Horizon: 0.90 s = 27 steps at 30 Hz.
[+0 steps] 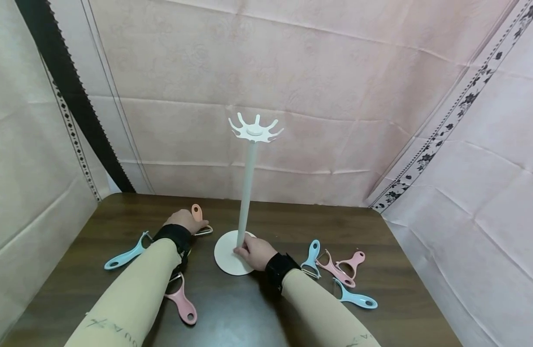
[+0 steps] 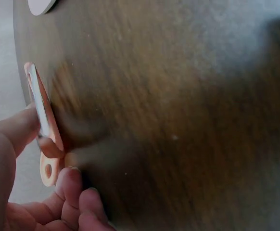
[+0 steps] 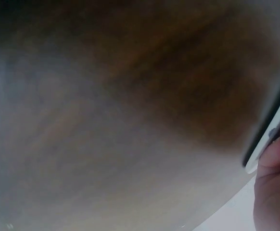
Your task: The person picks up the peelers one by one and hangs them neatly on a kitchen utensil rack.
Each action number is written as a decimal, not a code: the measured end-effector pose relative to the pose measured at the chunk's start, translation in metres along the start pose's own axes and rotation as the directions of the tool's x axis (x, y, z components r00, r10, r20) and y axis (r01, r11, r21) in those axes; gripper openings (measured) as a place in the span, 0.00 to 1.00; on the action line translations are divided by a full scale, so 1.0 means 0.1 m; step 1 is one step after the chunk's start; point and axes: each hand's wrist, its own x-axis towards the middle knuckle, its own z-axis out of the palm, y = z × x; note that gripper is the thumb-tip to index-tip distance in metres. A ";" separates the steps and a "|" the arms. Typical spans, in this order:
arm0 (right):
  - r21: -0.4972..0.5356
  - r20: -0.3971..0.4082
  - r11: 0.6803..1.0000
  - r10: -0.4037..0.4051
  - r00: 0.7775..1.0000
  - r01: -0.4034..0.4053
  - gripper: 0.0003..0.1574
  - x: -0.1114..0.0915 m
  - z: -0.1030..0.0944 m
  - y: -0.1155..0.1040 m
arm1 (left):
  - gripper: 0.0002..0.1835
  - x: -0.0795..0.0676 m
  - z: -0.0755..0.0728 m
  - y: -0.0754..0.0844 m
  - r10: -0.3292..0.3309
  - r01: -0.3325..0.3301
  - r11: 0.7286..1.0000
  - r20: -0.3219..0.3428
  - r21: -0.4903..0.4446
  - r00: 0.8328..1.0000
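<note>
An orange peeler (image 1: pixel 197 212) is pinched between the thumb and fingers of my left hand (image 1: pixel 184 221), near the table's back left. In the left wrist view, the peeler's metal blade (image 2: pixel 40 108) runs along its frame beside the thumb. A white stand (image 1: pixel 246 193) with a round base and a ring of upward-curving hooks stands upright at the middle. My right hand (image 1: pixel 258 252) grips the foot of its pole, just above the base (image 1: pixel 226 258). The right wrist view shows only part of this hand (image 3: pixel 274 192) at the white edge of the stand.
A blue peeler (image 1: pixel 125 256) and a pink peeler (image 1: pixel 184 303) lie either side of my left forearm. Right of the stand lie two blue peelers (image 1: pixel 313 253) (image 1: pixel 359 300) and two overlapping pink peelers (image 1: pixel 342 276) (image 1: pixel 356 259). Pale cloth (image 1: pixel 292 96) hangs behind the wooden table (image 1: pixel 231 313).
</note>
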 end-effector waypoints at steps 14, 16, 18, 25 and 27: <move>-0.076 0.022 0.997 -0.027 0.999 0.029 0.15 -0.01 0.00 0.00 | 0.25 -0.03 -0.03 0.01 -0.028 0.030 0.999 0.067 -0.024 0.997; -0.085 0.025 0.996 -0.032 0.999 0.034 0.15 -0.01 0.00 -0.01 | 0.24 -0.03 -0.04 0.02 -0.029 0.032 0.999 0.067 -0.034 0.997; -0.094 0.030 0.995 -0.038 0.999 0.041 0.15 -0.02 0.00 -0.02 | 0.23 -0.04 -0.04 0.04 -0.026 0.027 0.999 0.051 -0.021 0.998; -0.090 0.029 0.994 -0.056 0.998 0.059 0.15 -0.02 0.00 0.00 | 0.19 -0.08 -0.04 0.15 0.027 -0.028 0.999 0.023 0.034 0.999; -0.097 0.021 0.993 -0.059 0.998 0.061 0.15 -0.02 0.00 0.02 | 0.15 -0.08 -0.03 0.23 0.050 -0.050 0.995 0.007 0.090 0.999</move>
